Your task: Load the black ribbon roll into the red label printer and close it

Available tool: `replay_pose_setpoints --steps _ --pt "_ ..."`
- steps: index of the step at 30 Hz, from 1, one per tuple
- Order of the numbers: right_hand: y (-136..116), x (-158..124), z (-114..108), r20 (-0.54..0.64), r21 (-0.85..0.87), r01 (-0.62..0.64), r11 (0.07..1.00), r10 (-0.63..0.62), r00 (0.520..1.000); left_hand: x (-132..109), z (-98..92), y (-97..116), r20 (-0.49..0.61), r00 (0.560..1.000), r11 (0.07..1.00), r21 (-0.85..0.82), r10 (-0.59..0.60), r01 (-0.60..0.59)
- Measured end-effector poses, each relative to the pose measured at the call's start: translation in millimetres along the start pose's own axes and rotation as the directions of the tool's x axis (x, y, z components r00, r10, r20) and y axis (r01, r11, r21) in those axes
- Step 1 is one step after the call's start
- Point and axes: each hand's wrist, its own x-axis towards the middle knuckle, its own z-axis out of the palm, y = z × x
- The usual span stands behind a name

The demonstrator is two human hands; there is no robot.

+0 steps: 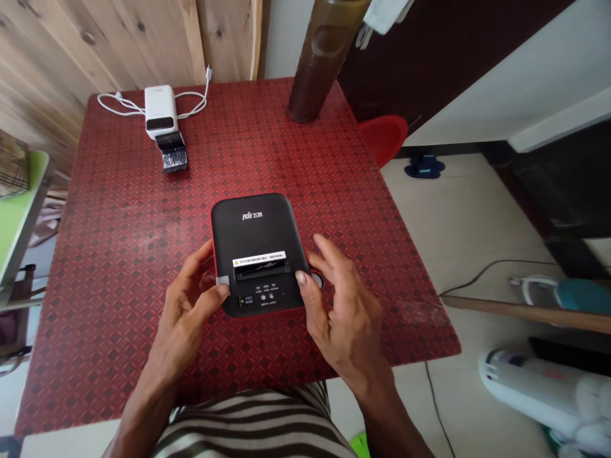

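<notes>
A black receipt printer [258, 238] with red sides and white lettering lies in front of me on the table. Below a white warning strip [259, 259], its dark paper slot [262, 270] runs across, with small icons underneath. My left hand [188, 302] grips the printer's left side, thumb on top by a small grey tab [223, 280] and fingers curled along the edge. On the right side, my right hand [341, 299] has its thumb on the top edge and other fingers near a round part [317, 280]; the index finger is raised.
The table [119, 254] has a red patterned cover. Toward its back stand a small white device [160, 108] with a white cable [193, 105] and a black strip [172, 156], and a tall brown cylinder [317, 70]. A red stool [384, 137] is beyond the right edge.
</notes>
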Motion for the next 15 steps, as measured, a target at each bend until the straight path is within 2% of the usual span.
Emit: replay_pose_setpoints --steps 9,15 --pt "2.4 -4.2 0.3 -0.009 0.030 -0.059 0.998 0.060 0.998 -2.1 7.9 3.7 -0.029 0.997 0.995 -0.066 -0.076 0.074" --pt "2.1 -3.2 3.2 -0.013 0.061 -0.058 0.996 0.059 0.998 -0.8 12.4 3.1 -0.071 0.995 0.994 -0.084 -0.074 0.067"
